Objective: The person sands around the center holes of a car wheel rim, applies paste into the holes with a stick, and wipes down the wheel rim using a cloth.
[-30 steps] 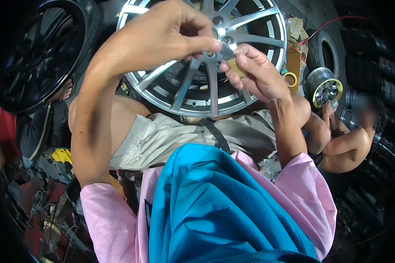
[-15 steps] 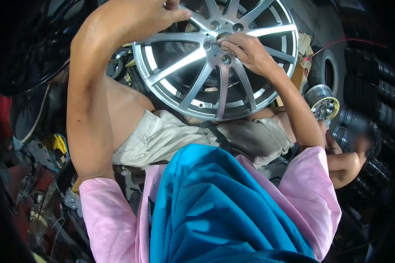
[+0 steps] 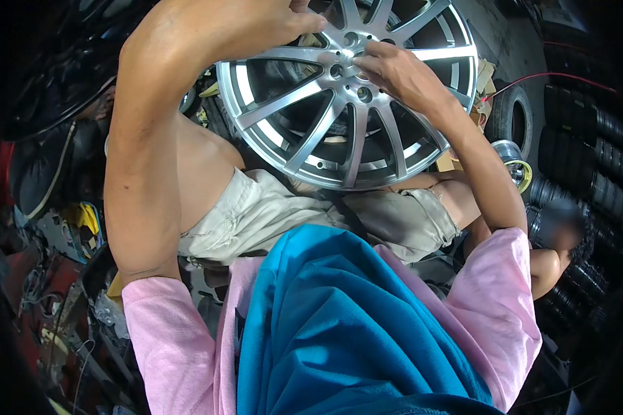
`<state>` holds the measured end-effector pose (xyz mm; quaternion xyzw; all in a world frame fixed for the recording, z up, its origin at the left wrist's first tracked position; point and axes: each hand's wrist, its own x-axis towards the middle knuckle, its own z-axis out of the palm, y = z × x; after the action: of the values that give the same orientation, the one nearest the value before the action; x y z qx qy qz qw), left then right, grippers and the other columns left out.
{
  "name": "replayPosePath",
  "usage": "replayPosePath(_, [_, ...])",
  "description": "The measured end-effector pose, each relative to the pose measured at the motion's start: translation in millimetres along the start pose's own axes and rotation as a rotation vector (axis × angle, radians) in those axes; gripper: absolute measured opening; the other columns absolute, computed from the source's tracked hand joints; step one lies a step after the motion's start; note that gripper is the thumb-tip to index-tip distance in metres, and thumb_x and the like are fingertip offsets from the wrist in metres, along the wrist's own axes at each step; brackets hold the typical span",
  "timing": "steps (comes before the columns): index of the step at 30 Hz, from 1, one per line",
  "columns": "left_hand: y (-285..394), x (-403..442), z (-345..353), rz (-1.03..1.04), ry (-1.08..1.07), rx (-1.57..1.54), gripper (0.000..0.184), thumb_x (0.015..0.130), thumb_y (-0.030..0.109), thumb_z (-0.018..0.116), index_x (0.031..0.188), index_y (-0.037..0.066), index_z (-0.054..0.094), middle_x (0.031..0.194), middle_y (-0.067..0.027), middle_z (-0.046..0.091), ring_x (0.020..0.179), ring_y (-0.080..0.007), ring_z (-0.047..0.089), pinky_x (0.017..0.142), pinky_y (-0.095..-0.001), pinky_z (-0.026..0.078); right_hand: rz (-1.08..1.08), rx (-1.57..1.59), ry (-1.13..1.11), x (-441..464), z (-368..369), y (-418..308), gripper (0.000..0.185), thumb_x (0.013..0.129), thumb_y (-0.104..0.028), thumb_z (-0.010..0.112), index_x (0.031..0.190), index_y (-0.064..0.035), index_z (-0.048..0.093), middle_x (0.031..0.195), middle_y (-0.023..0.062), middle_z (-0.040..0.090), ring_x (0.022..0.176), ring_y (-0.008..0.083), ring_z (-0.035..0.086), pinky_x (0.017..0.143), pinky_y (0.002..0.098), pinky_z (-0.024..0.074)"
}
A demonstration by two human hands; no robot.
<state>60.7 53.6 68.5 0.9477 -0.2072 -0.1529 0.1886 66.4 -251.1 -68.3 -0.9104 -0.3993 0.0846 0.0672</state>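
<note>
**Right hand (image 3: 401,72) now at the hub (image 3: 350,62) of the alloy wheel (image 3: 356,138)**

Nearest are one teal-and-pink shirt (image 3: 353,325) and one pair of pale shorts (image 3: 249,214). Just beyond lies the one large multi-spoke wheel, its lower edge by the legs. A second ago both hands met above it around a small flat piece; now they are apart, so handling centres on the hub. The right fingers bunch narrowly there; whether they grip anything, I cannot tell. The left hand (image 3: 287,21), cut by the frame, has its thumb near a spoke; its opening and contents are unclear. Farther off: one upright tyre (image 3: 498,124), one smaller yellow-lipped wheel (image 3: 509,151), one crouching person (image 3: 545,270), and dark stacks too dim to count.
</note>
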Motion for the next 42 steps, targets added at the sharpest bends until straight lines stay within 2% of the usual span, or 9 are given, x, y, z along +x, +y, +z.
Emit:
replayPosePath(5, [5.3,-10.7,3.3,0.11,0.197,0.01,0.037,0.099,0.028,0.071,0.081,-0.004,0.076,0.06,-0.0179,0.064,0.048,-0.025,0.058,0.051,-0.0419,0.049,-0.135,-0.161,0.067,8.9,-5.1,-2.5,0.024,0.09,-0.006,0.069,0.113,-0.0007,0.069,0.119,0.0143,0.068,0.102,0.0393,0.071,0.092,0.0478,0.0588])
replayPosePath(8, [2.9,1.5,-3.1,-0.001,0.026,-0.003,0.037,0.099,0.028,0.07,0.082,-0.004,0.076,0.061,-0.018,0.065,0.048,-0.0253,0.058,0.051,-0.042,0.05,-0.199,-0.208,0.083,10.3,-5.5,-1.7,0.026,0.091,-0.007,0.071,0.117,-0.0018,0.068,0.123,0.0134,0.067,0.103,0.0398,0.071,0.094,0.0478,0.0585])
replayPosePath(14, [11.0,3.4,-16.1,-0.139,-0.113,-0.074,0.037,0.1,0.028,0.07,0.083,-0.004,0.076,0.062,-0.0183,0.066,0.051,-0.0262,0.061,0.053,-0.0419,0.051,-0.098,0.08,0.017,9.3,0.8,20.9,0.023,0.097,-0.016,0.074,0.115,-0.0025,0.075,0.097,0.0137,0.07,0.086,0.0315,0.071,0.082,0.0425,0.0566])
replayPosePath(17, [0.8,6.7,-8.0,-0.003,-0.045,-0.027,0.036,0.1,0.028,0.07,0.083,-0.003,0.077,0.063,-0.0192,0.066,0.054,-0.0276,0.063,0.054,-0.0418,0.052,0.441,0.439,-0.216,28.6,-13.7,10.8,0.018,0.09,-0.011,0.08,0.104,-0.0001,0.079,0.085,0.0116,0.078,0.077,0.0195,0.078,0.07,0.0341,0.0611])
replayPosePath(24, [-0.5,5.6,-7.2,0.019,-0.052,-0.024,0.035,0.1,0.028,0.07,0.085,-0.003,0.077,0.065,-0.0202,0.067,0.057,-0.0303,0.065,0.057,-0.0424,0.054,0.591,0.712,-0.459,43.3,-14.0,23.4,0.015,0.094,-0.009,0.078,0.104,0.0021,0.078,0.083,0.0047,0.075,0.072,0.0093,0.071,0.058,0.0248,0.0569])
replayPosePath(33, [1.7,4.4,-12.1,0.044,-0.117,-0.066,0.037,0.102,0.027,0.068,0.083,-0.004,0.076,0.065,-0.0194,0.066,0.059,-0.0301,0.065,0.059,-0.0424,0.054,0.547,0.478,-0.342,64.5,-21.7,7.1,0.016,0.089,-0.005,0.077,0.104,0.0008,0.078,0.08,0.0106,0.075,0.071,0.0144,0.074,0.065,0.03,0.061])
replayPosePath(36, [2.1,5.1,-10.3,0.02,-0.101,-0.037,0.036,0.102,0.027,0.068,0.084,-0.004,0.076,0.066,-0.0195,0.067,0.06,-0.03,0.066,0.061,-0.0425,0.055,0.439,0.264,-0.309,70.2,-15.0,8.7,0.019,0.088,-0.005,0.076,0.106,-0.0014,0.078,0.084,0.0147,0.077,0.077,0.0226,0.077,0.074,0.0347,0.0626])
replayPosePath(38, [1.5,4.8,-9.3,0.019,-0.093,-0.033,0.036,0.102,0.027,0.068,0.085,-0.004,0.077,0.068,-0.0198,0.068,0.061,-0.0299,0.067,0.062,-0.0424,0.055,0.022,0.078,-0.082,70.5,5.1,25.8,0.018,0.089,-0.004,0.075,0.107,-0.001,0.077,0.093,0.0183,0.078,0.087,0.0329,0.078,0.084,0.0391,0.0623])
replayPosePath(42, [-2.8,4.9,-5.9,0.036,-0.049,-0.092,0.031,0.1,0.025,0.069,0.091,-0.003,0.078,0.078,-0.023,0.073,0.072,-0.0349,0.072,0.069,-0.0442,0.057,0.049,0.011,-0.195,77.8,-9.4,-2.1,0.02,0.089,-0.001,0.073,0.11,-0.0009,0.076,0.101,0.019,0.078,0.097,0.0395,0.075,0.092,0.0439,0.06])
